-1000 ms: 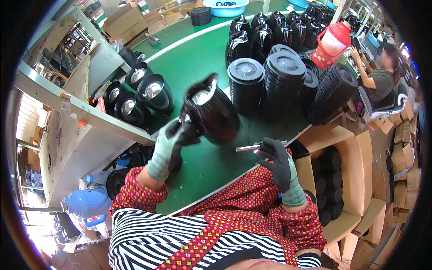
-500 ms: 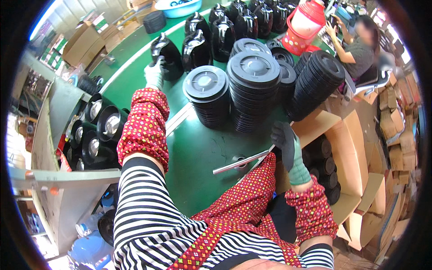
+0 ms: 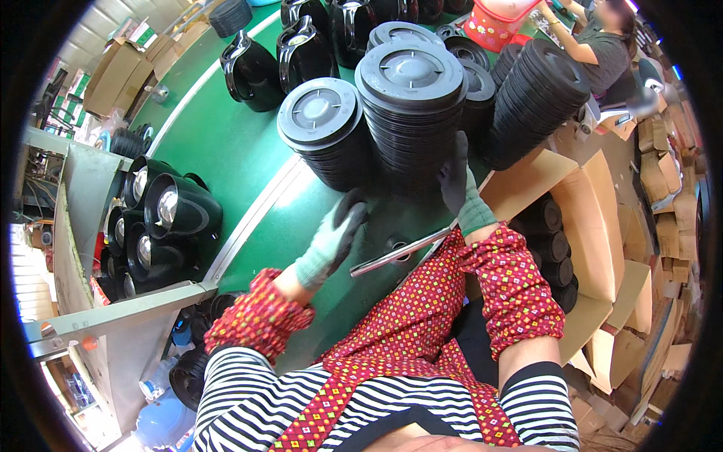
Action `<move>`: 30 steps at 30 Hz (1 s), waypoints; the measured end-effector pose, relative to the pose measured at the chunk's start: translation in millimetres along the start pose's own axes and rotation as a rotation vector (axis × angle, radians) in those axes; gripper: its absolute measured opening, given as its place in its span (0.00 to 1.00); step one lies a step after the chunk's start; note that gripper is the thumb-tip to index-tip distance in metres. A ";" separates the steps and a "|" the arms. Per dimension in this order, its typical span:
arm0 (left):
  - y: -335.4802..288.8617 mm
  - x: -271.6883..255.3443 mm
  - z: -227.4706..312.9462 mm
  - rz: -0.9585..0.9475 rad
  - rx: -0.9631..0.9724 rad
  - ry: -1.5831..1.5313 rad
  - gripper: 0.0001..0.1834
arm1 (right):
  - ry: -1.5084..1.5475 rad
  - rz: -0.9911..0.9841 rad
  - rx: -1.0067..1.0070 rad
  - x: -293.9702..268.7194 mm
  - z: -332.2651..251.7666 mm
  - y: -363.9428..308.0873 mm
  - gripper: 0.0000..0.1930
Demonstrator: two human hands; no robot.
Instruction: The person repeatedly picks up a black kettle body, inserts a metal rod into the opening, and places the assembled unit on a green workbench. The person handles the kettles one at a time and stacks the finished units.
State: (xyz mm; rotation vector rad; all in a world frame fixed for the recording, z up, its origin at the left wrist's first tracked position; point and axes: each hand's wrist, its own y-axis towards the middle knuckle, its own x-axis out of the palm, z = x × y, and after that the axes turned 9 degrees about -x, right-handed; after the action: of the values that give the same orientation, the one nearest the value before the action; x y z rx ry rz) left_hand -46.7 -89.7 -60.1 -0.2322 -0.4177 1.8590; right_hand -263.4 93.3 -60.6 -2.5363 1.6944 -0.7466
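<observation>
My left hand (image 3: 335, 233), in a green glove with dark fingers, hovers over the green tabletop (image 3: 256, 200) just in front of a shorter stack of round black plastic lids (image 3: 320, 113). It holds nothing and its fingers are apart. Gloved the same way, my right hand (image 3: 458, 184) reaches up beside the lower part of a taller stack of lids (image 3: 410, 83). Its fingers are stretched out; whether they touch the stack I cannot tell. A metal bar (image 3: 399, 254) lies at the table's near edge, between my hands. Glossy black jugs (image 3: 252, 71) stand behind the stacks.
An open cardboard box (image 3: 595, 218) holding black round pieces stands at the right. Black pots (image 3: 181, 203) lie stacked at the left, beside a metal frame (image 3: 128, 309). More lid stacks (image 3: 538, 105) lean behind, near a red bucket (image 3: 493, 22) and another person (image 3: 602, 53).
My left hand has come back from a jug at the far left toward the front of the lid stacks. My right hand has risen to the taller stack's side. The view has shifted.
</observation>
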 end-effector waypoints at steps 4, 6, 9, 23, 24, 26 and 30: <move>57.3 36.4 -16.3 0.082 0.062 0.056 0.46 | 0.013 -0.028 -0.016 10.5 -3.0 -1.0 0.41; 68.7 53.5 -22.8 0.148 0.163 0.109 0.49 | 0.051 -0.061 -0.042 1.1 12.3 14.7 0.39; 75.5 61.9 -21.2 0.167 0.195 0.189 0.53 | -0.035 -0.052 -0.131 -16.0 30.2 22.4 0.40; 54.2 88.5 -37.3 -0.029 0.179 0.461 0.48 | -0.107 -0.058 -0.314 -126.2 102.7 -1.6 0.29; 48.3 75.8 -45.7 0.023 0.146 0.482 0.47 | -0.098 -0.098 -0.290 -102.3 85.7 -18.5 0.29; 44.2 70.0 -44.7 0.040 0.173 0.529 0.43 | -0.073 -0.108 -0.257 -99.3 80.1 -34.7 0.29; -1.6 51.8 26.3 0.007 0.198 0.633 0.43 | -0.470 -0.210 -0.479 -117.5 72.1 -22.6 0.28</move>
State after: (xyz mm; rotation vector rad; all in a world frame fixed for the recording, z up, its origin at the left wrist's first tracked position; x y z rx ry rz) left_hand -71.5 -44.8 -32.9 -0.6597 0.2021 1.7085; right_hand -251.7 186.8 -163.7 -2.8955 1.5977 0.2972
